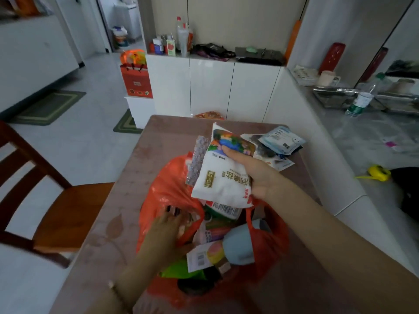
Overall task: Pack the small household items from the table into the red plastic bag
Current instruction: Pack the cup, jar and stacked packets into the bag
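Gripping a white packet (222, 182) in the right hand (256, 175), long axis pointing away, just above the far edge of the open red bag (167, 189). Pressing the bag's left rim toward the desk (108, 234) with the left hand (167, 227), fingers spread. Likely needing only a short drop, down and nearer.

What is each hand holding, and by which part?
The right hand holds a white packet by one long edge, thumb on the front. The left hand is at the rim of the red plastic bag; its grip is too blurred.
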